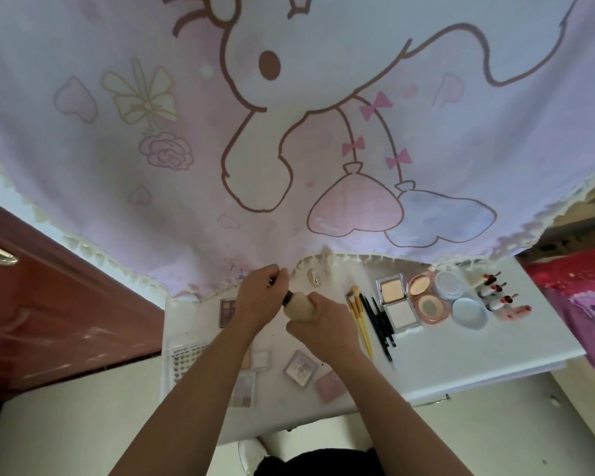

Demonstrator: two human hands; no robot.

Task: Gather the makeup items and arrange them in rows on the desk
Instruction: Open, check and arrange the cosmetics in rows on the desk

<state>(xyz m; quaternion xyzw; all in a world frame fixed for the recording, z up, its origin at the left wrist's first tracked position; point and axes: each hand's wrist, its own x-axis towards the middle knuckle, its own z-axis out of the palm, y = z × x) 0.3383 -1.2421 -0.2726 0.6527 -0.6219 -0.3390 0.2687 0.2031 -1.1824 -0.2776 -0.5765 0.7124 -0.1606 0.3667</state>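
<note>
Right hand (318,317) gripping beige bottle (299,305), left hand (261,292) pinching its dark cap, white desk (461,365) bare near right edge

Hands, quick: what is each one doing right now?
Left hand: fingers closed on the bottle's dark cap.
Right hand: closed around the beige bottle.

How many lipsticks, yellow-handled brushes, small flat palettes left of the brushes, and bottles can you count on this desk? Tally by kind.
Lipsticks: 4
Yellow-handled brushes: 3
Small flat palettes: 5
Bottle, held by left hand and right hand: 1
Total: 13
</note>
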